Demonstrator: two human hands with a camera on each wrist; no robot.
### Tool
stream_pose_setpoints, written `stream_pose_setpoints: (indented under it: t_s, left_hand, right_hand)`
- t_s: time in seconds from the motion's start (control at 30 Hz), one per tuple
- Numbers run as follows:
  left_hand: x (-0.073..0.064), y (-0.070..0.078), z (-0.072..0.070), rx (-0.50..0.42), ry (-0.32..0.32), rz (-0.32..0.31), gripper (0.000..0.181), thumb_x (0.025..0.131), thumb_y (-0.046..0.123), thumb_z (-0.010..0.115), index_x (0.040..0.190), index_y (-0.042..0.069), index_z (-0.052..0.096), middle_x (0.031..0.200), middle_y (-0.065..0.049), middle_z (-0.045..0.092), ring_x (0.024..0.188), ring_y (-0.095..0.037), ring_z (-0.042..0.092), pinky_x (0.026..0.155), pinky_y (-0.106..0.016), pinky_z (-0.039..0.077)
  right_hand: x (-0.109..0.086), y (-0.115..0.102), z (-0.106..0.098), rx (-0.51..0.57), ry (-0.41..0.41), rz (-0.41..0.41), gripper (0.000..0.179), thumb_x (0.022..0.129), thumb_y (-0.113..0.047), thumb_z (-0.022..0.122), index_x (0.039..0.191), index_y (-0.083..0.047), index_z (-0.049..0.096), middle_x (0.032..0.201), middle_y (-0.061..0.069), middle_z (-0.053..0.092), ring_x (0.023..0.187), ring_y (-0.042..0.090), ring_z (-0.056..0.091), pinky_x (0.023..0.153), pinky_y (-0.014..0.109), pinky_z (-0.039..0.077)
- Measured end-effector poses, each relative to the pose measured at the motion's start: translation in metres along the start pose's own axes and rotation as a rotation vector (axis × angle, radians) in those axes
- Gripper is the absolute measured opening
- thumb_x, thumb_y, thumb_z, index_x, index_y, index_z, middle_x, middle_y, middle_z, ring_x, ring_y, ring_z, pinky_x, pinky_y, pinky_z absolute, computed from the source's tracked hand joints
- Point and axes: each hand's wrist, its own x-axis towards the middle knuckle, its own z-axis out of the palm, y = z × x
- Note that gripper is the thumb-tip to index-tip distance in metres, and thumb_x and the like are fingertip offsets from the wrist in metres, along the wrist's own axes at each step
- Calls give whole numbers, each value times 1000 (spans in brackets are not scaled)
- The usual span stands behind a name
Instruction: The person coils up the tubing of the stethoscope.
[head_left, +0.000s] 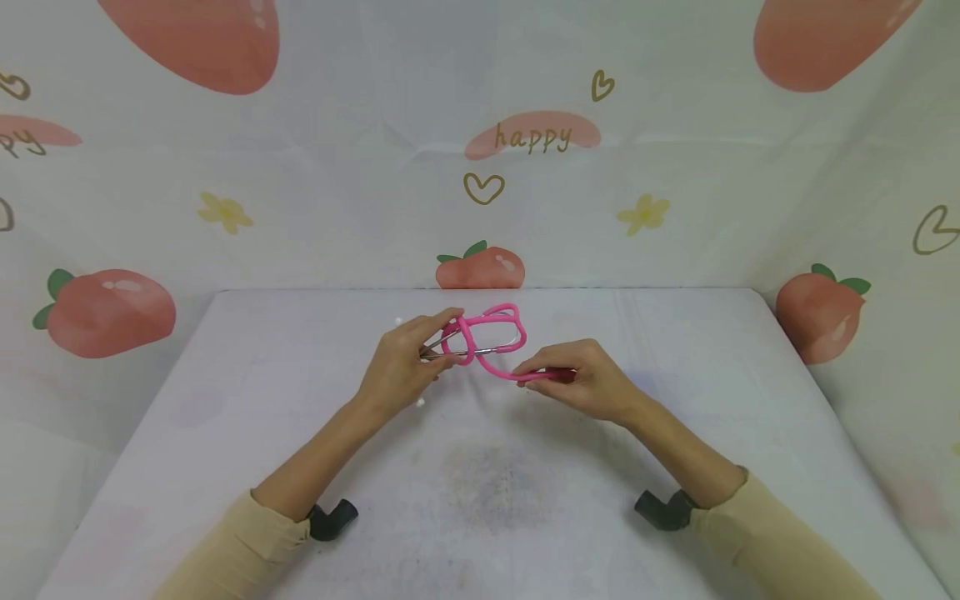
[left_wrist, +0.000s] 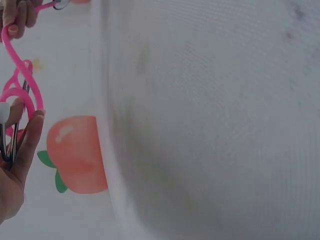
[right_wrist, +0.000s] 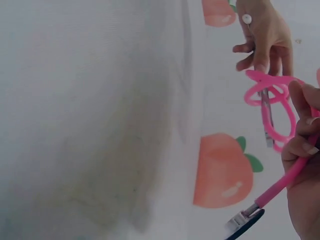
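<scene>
A pink stethoscope [head_left: 517,333] is held up over the table between both hands, its tubing looped around the metal ear tubes. My left hand [head_left: 405,354] pinches the looped tubing and ear tubes between thumb and fingers. A white ear tip [right_wrist: 247,19] shows beside that hand in the right wrist view. My right hand [head_left: 588,379] grips the loose end of the tubing [right_wrist: 282,184], with fingers curled round it. From that hand hangs the metal chest piece [right_wrist: 242,220] with a dark rim, seen in the right wrist view. The chest piece is hidden in the head view.
A table with a white cloth [head_left: 480,550] lies beneath the hands. Behind it hangs a white curtain [head_left: 360,208] printed with peaches, hearts and flowers. Dark angular pieces [head_left: 333,521] sit at both sleeve cuffs.
</scene>
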Motion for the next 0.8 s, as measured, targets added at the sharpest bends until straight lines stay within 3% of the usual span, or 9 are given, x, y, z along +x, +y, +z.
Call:
stream_pose_setpoints:
  t_s: [0.2,0.47,0.63,0.8]
  left_hand:
    - [-2,1,5,35,-38,49,75,76,11,87,142,24,56,114,-2,65,81,-16,71,71,-26,59]
    - [-3,-1,7,4,-93,87,69,79,15,85,142,24,57,117,-3,59,80,-12,70,75,-23,58]
    - [-4,1,8,-5,-155,105,69,80,14,84,142,25,56,133,-4,50,80,-8,69,74,-20,57]
    - [-5,2,8,-28,-194,153,72,80,10,84,144,23,54,145,-2,49,78,-8,67,72,-19,56]
  right_hand:
    - [6,3,-4,-14,-17,2,24,84,1,77,107,-4,76,91,-1,74,61,11,56,52,21,47]
    - [14,3,-14,-69,1,-26,22,84,3,76,104,-6,77,86,-2,72,56,8,49,49,20,42]
    - [16,3,-19,-101,-2,3,24,84,1,77,107,-6,77,87,0,73,55,9,49,48,22,44]
    - [17,4,-22,-104,4,32,27,82,2,78,108,-5,76,94,1,75,61,10,59,54,23,51]
